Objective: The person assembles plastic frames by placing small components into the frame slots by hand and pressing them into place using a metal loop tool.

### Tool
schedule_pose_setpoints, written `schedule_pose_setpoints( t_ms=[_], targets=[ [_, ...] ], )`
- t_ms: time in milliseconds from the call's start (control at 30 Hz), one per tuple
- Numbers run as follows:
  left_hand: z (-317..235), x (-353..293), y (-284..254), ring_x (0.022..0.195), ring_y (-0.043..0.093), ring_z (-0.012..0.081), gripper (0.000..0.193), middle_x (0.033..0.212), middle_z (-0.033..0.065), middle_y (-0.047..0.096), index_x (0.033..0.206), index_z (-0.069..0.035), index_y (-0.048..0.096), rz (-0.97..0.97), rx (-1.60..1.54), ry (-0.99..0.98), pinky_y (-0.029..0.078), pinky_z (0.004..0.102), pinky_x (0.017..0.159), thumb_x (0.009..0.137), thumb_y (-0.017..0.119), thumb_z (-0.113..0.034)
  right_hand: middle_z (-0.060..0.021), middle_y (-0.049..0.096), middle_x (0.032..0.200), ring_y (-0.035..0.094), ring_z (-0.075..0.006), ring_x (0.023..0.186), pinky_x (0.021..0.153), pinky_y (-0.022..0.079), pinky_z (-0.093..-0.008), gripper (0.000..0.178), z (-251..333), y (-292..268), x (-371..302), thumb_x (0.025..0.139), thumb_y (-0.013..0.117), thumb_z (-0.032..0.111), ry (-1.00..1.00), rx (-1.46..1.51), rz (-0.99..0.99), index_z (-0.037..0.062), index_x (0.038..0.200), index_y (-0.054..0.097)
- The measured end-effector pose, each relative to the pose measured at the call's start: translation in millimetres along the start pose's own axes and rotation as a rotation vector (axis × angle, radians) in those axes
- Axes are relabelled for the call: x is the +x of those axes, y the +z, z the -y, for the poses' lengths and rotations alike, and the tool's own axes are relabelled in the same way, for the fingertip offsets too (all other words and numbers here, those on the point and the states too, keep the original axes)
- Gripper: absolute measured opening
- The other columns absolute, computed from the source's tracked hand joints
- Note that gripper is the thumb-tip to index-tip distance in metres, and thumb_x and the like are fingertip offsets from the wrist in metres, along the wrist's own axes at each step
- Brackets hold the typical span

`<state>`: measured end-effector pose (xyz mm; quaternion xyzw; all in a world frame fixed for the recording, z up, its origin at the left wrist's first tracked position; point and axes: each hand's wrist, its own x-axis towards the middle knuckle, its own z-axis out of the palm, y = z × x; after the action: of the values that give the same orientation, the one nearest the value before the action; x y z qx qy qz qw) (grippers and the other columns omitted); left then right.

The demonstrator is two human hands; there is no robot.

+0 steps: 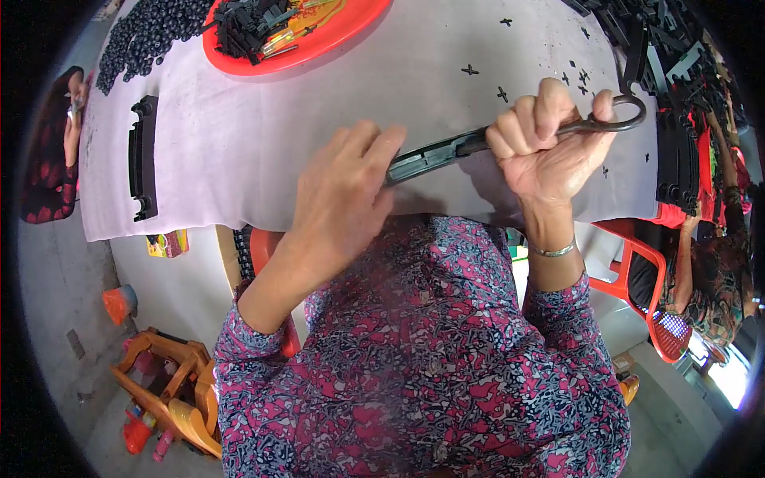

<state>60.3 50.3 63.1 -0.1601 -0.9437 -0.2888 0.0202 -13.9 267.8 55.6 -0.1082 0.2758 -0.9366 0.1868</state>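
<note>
While the person's two hands meet over the pale worktop (pixel 239 159), I can see a black channel-like strip (pixel 426 162) slanting between them, just above the near edge; the left hand (pixel 343 191), slightly blurred, has its grip closed about the strip's left end, though most of its fingertips are hidden from me; the right hand (pixel 550 159), palm turned up, has its grip curled round a ring-handled tool (pixel 590 125), with the thumb near the ring; the tool's other end meets the strip, and I cannot tell how far it goes in.

Farther back lies a red tray (pixel 351 33); in it sits a loose heap of short black pieces (pixel 247 28), with a few slim yellowish sticks (pixel 280 40) beside them; to its left, a mound of round black beads (pixel 155 36) spreads straight over the cloth, below which a long black part (pixel 143 159) lies alone; toward the right, small black crosses (pixel 470 70) are scattered about, and long black strips (pixel 677 159) lie stacked at the edge; beneath the worktop's left side stands a small colourful box (pixel 167 243), its inside hidden from me.
</note>
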Motion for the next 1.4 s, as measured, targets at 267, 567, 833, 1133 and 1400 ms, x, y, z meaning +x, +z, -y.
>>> schedule_pose_setpoints(
  t_ms=[267, 567, 833, 1133, 1400],
  targets=[
    [8, -5, 26, 0.094, 0.055, 0.028, 0.022, 0.101, 0.0069, 0.055, 0.089, -0.01, 0.066, -0.176, -0.049, 0.168, 0.043, 0.0418, 0.082, 0.068, 0.072, -0.007, 0.0043, 0.022, 0.048, 0.016, -0.0101, 0.044, 0.044, 0.013, -0.0294, 0.07, -27, 3, 1, 0.09, 0.031, 0.07, 0.064, -0.011, -0.044, 0.0064, 0.061, 0.042],
    [9, -5, 37, 0.089, 0.059, 0.0278, 0.017, 0.097, 0.0052, 0.059, 0.09, -0.009, 0.065, -0.177, -0.071, 0.119, 0.046, 0.041, 0.08, 0.074, 0.068, -0.008, 0.0051, 0.02, 0.048, 0.015, -0.0097, 0.044, 0.043, 0.012, -0.0297, 0.069, -34, 1, 4, 0.093, 0.029, 0.067, 0.064, -0.043, -0.034, 0.0067, 0.061, 0.041],
    [10, -7, 43, 0.09, 0.059, 0.0289, 0.018, 0.098, 0.007, 0.06, 0.094, -0.008, 0.065, -0.221, -0.058, 0.132, 0.047, 0.0418, 0.076, 0.076, 0.065, -0.007, 0.0048, 0.02, 0.048, 0.015, -0.0096, 0.044, 0.043, 0.012, -0.0294, 0.069, -33, -3, 5, 0.092, 0.03, 0.068, 0.064, 0.015, -0.031, 0.0067, 0.062, 0.042],
    [10, -9, 43, 0.087, 0.062, 0.031, 0.024, 0.102, 0.008, 0.061, 0.1, -0.008, 0.066, -0.196, -0.089, 0.103, 0.051, 0.0406, 0.073, 0.077, 0.068, -0.003, 0.0045, 0.021, 0.048, 0.015, -0.0096, 0.044, 0.044, 0.012, -0.0291, 0.069, -34, -8, 6, 0.092, 0.031, 0.068, 0.073, 0.019, 0.015, 0.0067, 0.064, 0.044],
    [10, -10, 44, 0.089, 0.063, 0.0308, 0.023, 0.103, 0.0091, 0.061, 0.1, -0.006, 0.066, -0.206, -0.104, 0.107, 0.052, 0.0402, 0.073, 0.077, 0.067, -0.001, 0.0049, 0.021, 0.048, 0.015, -0.0094, 0.044, 0.044, 0.012, -0.0293, 0.069, -34, -6, 6, 0.092, 0.03, 0.068, 0.09, 0.005, 0.014, 0.0072, 0.064, 0.044]
  ],
)
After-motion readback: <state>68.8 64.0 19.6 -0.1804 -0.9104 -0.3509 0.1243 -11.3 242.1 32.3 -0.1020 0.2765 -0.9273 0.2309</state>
